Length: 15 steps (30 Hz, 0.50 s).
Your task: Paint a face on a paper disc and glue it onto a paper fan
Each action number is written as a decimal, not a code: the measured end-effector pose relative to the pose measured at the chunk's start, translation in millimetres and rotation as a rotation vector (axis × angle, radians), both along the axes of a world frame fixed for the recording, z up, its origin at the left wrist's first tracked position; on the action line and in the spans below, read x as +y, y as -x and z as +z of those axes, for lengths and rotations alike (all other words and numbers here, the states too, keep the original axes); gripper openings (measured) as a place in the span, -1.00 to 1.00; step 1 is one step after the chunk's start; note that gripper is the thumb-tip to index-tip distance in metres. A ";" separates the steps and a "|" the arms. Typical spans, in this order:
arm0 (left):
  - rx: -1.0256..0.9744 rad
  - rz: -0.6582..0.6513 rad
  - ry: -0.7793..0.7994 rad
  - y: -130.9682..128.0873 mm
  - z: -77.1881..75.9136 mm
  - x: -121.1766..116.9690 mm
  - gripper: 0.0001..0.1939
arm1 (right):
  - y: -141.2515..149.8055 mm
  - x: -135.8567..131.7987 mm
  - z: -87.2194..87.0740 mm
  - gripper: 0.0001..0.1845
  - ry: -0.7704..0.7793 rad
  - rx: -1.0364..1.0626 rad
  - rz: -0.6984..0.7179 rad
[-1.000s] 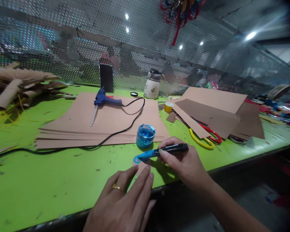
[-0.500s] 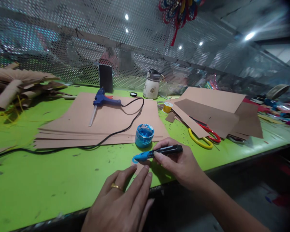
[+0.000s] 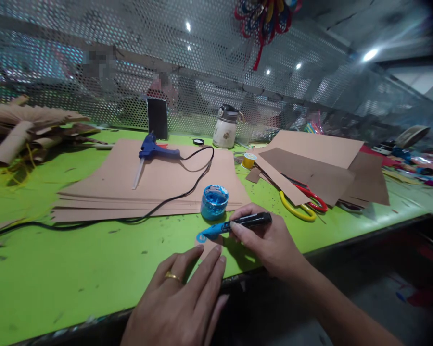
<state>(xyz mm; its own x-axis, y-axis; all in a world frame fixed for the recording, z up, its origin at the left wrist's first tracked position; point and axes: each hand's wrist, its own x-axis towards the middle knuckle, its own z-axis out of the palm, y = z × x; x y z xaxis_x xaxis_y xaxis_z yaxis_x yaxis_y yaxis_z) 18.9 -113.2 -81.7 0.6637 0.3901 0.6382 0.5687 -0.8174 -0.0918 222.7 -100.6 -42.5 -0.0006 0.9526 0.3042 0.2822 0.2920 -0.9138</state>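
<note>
My right hand [image 3: 269,242] is closed around a black marker [image 3: 250,220] whose front end is coated in blue paint. The coated tip rests on a small brown paper piece [image 3: 209,250] near the table's front edge, beside a painted blue ring [image 3: 201,238]. Fingers outstretched, my left hand [image 3: 182,293] lies flat over the near part of that paper and presses it down; a gold ring is on one finger. Just beyond the marker stands an open jar of blue paint [image 3: 214,204], its rim smeared.
Behind the jar, a blue glue gun [image 3: 155,150] lies on stacked brown sheets [image 3: 104,180], its black cord [image 3: 159,207] trailing left. Scissors with yellow and red handles [image 3: 299,211], a yellow spool [image 3: 248,160] and more brown sheets [image 3: 310,168] lie right. A bottle [image 3: 224,129] and phone [image 3: 158,117] stand behind.
The blue stroke on the paper has grown from an open curve into a nearly closed ring. The marker tip has shifted slightly, and my left hand stays in place.
</note>
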 end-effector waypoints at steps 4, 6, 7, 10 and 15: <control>-0.011 0.011 0.020 -0.2 0.2 -1.9 -0.63 | -1.0 1.4 -0.7 -0.94 -0.003 -0.001 -0.011; -0.028 0.016 0.019 -1.2 1.0 -2.5 -0.65 | -1.2 1.5 -0.7 -0.94 -0.009 0.011 -0.020; -0.033 0.017 0.015 -1.8 1.4 -2.7 -0.65 | -1.1 1.3 -0.7 -0.93 -0.014 0.021 -0.014; -0.025 0.018 0.014 -2.8 2.3 -2.9 -0.65 | -0.2 1.0 -0.7 -0.92 -0.034 0.033 0.038; -0.043 0.034 -0.009 -3.0 3.6 -4.4 -0.67 | -0.9 0.9 -1.1 -0.92 -0.014 0.067 -0.008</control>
